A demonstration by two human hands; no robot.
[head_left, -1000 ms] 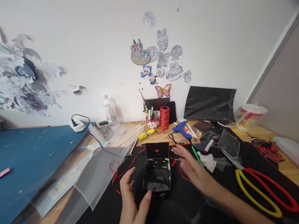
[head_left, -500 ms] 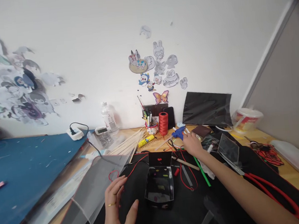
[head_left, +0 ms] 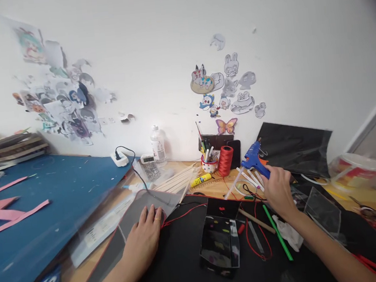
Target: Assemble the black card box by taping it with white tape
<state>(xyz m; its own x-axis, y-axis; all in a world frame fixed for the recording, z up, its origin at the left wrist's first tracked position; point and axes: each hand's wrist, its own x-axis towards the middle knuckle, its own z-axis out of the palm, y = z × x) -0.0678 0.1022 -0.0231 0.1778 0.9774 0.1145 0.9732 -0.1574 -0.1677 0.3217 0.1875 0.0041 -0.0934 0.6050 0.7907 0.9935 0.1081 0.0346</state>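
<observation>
**A:** Black card, is it, that small open box (head_left: 220,239) nearest on the dark mat (head_left: 186,268)?

**B:** It looks like it. The left hand (head_left: 143,237) lies flat just left of it. Its grip is open, with the palm down on the edge of a clear sheet (head_left: 137,204) and a red wire (head_left: 181,214) by the fingertips.

**A:** And the right hand (head_left: 278,190)?

**B:** It's farther back. Its grip is closed round the handle of a hot glue gun (head_left: 254,161), which it holds up clear of the tabletop (head_left: 211,186), above some white glue sticks (head_left: 253,178) and a green stick (head_left: 277,232).

**A:** How would that gun handle?

**B:** I'd judge it light and stiff, a hard plastic shell that won't give. The handle is the place to hold it, as the hand does now. The front tip and the thin wire stand are best left alone, since the tip may be hot.

**A:** And how does it look?

**B:** It has a bright blue body with a touch of orange near the trigger. It sits tilted, and the blur hides exactly where the nozzle points.

**A:** What's behind it?

**B:** A red thread spool (head_left: 225,160), a pen cup (head_left: 209,163) and a bundle of wooden sticks (head_left: 175,181). Paper cut-outs (head_left: 229,84) hang on the wall beyond those.
</observation>
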